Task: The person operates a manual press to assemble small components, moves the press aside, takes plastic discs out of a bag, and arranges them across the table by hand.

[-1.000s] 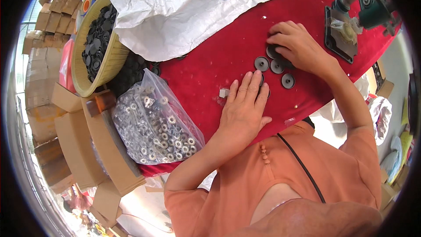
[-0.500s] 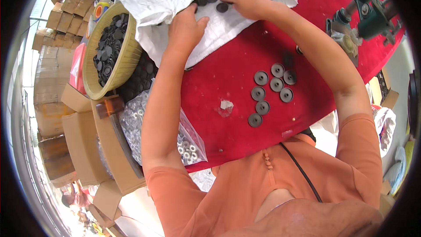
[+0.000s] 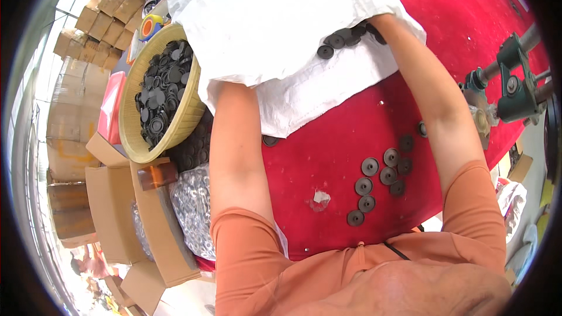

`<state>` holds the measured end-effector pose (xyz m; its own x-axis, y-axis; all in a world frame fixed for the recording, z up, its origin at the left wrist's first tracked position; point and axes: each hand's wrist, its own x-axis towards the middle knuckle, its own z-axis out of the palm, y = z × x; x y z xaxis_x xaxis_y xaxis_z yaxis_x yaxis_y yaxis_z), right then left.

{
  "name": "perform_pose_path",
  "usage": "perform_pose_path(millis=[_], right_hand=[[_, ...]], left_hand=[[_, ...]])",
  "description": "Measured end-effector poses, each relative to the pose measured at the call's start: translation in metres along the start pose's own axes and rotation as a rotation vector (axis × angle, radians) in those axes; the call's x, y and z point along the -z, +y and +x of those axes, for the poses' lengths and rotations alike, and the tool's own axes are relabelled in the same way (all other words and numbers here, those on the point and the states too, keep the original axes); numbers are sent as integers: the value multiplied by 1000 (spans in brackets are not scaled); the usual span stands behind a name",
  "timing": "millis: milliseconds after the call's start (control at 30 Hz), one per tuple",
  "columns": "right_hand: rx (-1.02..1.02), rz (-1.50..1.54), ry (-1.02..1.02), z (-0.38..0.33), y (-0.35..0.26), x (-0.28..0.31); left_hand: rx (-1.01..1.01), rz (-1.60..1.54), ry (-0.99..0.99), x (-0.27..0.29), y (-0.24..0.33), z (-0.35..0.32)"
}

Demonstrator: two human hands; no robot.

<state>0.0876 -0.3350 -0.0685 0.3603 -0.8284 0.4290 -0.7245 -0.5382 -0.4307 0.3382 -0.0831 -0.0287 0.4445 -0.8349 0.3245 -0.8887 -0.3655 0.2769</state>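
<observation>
A white woven sack [image 3: 281, 29] lies across the far part of the table, its mouth facing me. Inside that mouth, my left hand is out of sight; only my left forearm [image 3: 237, 140] shows up to the sack's edge. My right hand [image 3: 383, 22] also reaches in at the right side of the opening, its fingers covered. Several black round discs [image 3: 336, 41] lie at the opening, beside my right hand. On the red cloth nearer to me sits a loose cluster of grey-black discs [image 3: 370, 167] with raised rims and small centre hubs.
At left, a yellow basket [image 3: 130, 134] holds many black discs. Below it are an open cardboard box [image 3: 167, 240] and a clear bag of small metal rings [image 3: 193, 210]. A green metal press [image 3: 515, 82] stands at right. A white scrap [image 3: 321, 196] lies on the red table [image 3: 304, 164].
Both arms have reached farther into the sack; my left hand, visible before, is now covered by it. The right hand has shifted rightward. The whole view has tilted, so the table sits lower.
</observation>
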Motion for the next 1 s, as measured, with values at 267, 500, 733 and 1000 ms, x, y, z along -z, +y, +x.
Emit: perform_pose_path(millis=[267, 500, 733, 1000], right_hand=[[192, 139, -23, -56, -57, 17], [525, 44, -504, -114, -75, 99], [617, -163, -498, -167, -44, 136], [493, 95, -479, -201, 5, 192]], left_hand=[[-39, -167, -107, -1, 46, -7], [-112, -274, -347, 25, 96, -61], [-330, 140, -182, 36, 109, -135], [-432, 21, -264, 74, 95, -216]])
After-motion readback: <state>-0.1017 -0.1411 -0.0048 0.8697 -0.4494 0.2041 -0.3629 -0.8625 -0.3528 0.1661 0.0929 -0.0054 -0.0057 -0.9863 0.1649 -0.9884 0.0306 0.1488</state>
